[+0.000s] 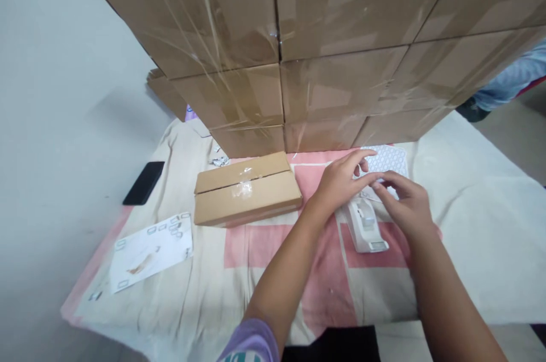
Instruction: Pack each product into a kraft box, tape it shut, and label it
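Cloth-covered table [469, 271], cream w/ pink patches, beside a pale wall [51, 123]; all positions given rel. to the small box [256, 203], which lies closed w/ clear tape [242, 189] on top. Directly behind it: stacked cartons [341, 89] under glossy clear plastic [209, 21]. To its L: a black phone [144, 183]; also L but nearer the viewer, a printed sheet [153, 251]. To its R: a white tape dispenser [362, 234], standing just below the hands, and, farther back, a patterned paper [392, 158]. L hand [340, 180], R of the box, has its index finger extended, a neighbouring finger curled, and thumb reaching the R hand [409, 203]. R thumb and index tips meet near the L thumb; can't tell whether anything thin is pinched btwn them.
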Motion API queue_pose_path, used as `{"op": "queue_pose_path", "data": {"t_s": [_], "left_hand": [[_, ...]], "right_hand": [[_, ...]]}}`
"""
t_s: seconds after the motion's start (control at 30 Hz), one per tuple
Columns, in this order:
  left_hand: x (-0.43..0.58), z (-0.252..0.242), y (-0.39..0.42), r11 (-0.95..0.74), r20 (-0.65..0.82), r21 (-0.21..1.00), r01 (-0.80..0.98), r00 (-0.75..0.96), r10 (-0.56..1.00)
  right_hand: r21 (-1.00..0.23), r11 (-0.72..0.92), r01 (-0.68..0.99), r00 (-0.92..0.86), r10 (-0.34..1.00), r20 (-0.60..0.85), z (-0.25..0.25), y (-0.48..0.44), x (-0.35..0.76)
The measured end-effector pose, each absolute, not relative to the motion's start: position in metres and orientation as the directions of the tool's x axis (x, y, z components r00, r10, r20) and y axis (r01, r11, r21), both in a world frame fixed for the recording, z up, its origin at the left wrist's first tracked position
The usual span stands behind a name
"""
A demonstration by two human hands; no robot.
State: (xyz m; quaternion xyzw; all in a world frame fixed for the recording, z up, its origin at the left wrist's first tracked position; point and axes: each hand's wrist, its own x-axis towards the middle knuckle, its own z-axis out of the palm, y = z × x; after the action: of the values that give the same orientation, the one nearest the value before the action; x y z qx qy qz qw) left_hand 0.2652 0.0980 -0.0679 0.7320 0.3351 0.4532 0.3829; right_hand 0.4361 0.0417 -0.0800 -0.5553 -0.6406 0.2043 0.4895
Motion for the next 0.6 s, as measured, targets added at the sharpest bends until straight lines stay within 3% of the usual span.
{"op": "queue_pose_path", "data": {"t_s": [0.2,0.3,0.4,0.47,0.53,0.6], "left_hand": [[0.249,-0.014,0.078,-0.428,0.374,0.902,0.046,0.409,0.832],[0.208,0.035,0.054,-0.519,0.441,0.851,0.086,0.42,0.793],[0.147,0.053,0.042,-0.469,0.391,0.737,0.487,0.258,0.883],[0.106,0.045,0.045,-0.214,0.226,0.564,0.798,0.1,0.969],[0.074,0.03,0.05,-0.009,0.061,0.405,0.914,-0.017,0.998],[0.053,0.019,0.054,-0.016,0.015,0.323,0.946,0.011,1.0]], "right_hand": [[-0.785,0.275,0.556,0.274,0.831,0.485,-0.072,0.036,0.432],[-0.776,0.192,0.601,0.353,0.807,0.473,-0.06,0.035,0.429],[-0.786,0.214,0.58,0.329,0.821,0.466,-0.043,0.031,0.404],[-0.808,0.279,0.519,0.265,0.846,0.462,-0.034,0.029,0.373],[-0.863,0.313,0.397,0.145,0.907,0.396,-0.035,0.031,0.335],[-0.907,0.285,0.309,0.028,0.951,0.308,-0.047,0.037,0.301]]}}
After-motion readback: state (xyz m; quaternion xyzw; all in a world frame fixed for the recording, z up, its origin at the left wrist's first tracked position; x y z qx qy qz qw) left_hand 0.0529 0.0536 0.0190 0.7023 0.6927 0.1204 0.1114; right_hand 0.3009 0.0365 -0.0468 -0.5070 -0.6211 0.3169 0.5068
